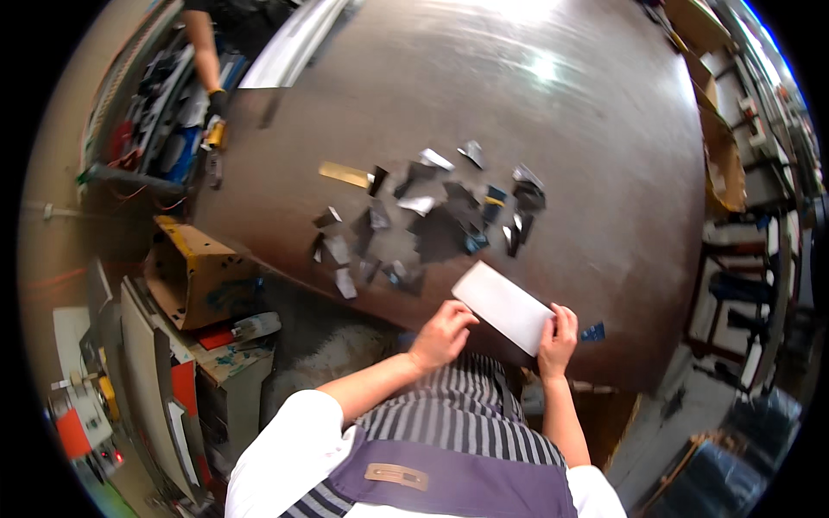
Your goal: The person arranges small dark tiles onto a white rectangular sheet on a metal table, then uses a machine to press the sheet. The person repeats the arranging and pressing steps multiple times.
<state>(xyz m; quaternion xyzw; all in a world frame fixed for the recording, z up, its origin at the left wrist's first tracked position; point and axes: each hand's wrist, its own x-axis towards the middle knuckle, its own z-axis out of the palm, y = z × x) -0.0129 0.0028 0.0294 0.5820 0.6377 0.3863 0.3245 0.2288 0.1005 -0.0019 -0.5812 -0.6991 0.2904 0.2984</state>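
Note:
A white rectangular sheet or thin panel lies slanted at the near edge of the brown table. My right hand grips its right end, fingers over the edge. Beside its left end is my left hand, with fingers curled together; whether anything small is between them I cannot make out. Beyond the panel, many dark scraps are strewn over the tabletop, some with white or shiny faces. A small blue piece rests just right of my right hand.
A gold strip lies left of the scraps on the brown table. At the far left, another person's gloved hand holds a yellow tool. An open cardboard box stands off the table's left corner. Shelving lines the right side.

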